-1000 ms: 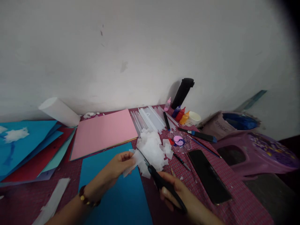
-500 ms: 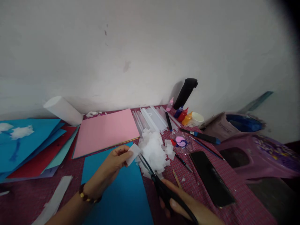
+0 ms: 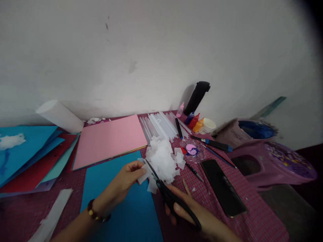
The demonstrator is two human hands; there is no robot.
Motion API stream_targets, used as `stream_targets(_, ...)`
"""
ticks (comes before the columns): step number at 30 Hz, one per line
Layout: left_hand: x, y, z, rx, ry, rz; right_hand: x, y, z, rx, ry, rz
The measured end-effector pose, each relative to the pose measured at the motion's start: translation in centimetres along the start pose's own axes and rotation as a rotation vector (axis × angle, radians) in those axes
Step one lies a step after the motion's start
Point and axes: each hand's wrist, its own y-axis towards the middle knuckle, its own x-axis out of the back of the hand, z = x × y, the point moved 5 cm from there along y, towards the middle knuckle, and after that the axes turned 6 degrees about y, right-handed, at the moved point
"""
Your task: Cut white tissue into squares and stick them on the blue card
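Pinching a thin white piece [image 3: 144,176] in the left hand [image 3: 126,179], thumb against fingers!
Gripping scissors [image 3: 168,196] in the right hand [image 3: 195,209], fingers round the handles; pinching to one side, probably leaving an edge for the blades. Hovering over the blue sheet [image 3: 131,215] near its right edge, beside the white heap [image 3: 161,156], with freer room nearer the body.

At lower centre of the frame, the scissors [image 3: 165,193] are before the paper scraps [image 3: 162,156] and left of the phone [image 3: 222,187], with paint bottles [image 3: 194,122] behind, right of centre.
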Motion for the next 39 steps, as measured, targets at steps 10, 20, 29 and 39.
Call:
stream_targets(10, -0.2, -0.2, 0.9, 0.070, -0.091, 0.049, 0.6, 0.2, -0.6, 0.036, -0.007, -0.128)
stream_targets(20, 1.9, 0.3, 0.2, -0.003, -0.225, -0.153, 1.5, -1.7, -0.5, -0.007, -0.135, 0.002)
stream_targets(29, -0.1, 0.4, 0.9, 0.043, -0.182, -0.042, 0.0, 0.0, 0.5, 0.030, -0.173, -0.013)
stream_targets(39, -0.9, 0.5, 0.7, 0.036, -0.162, -0.032, 0.7, 0.1, -1.0, -0.018, -0.044, -0.073)
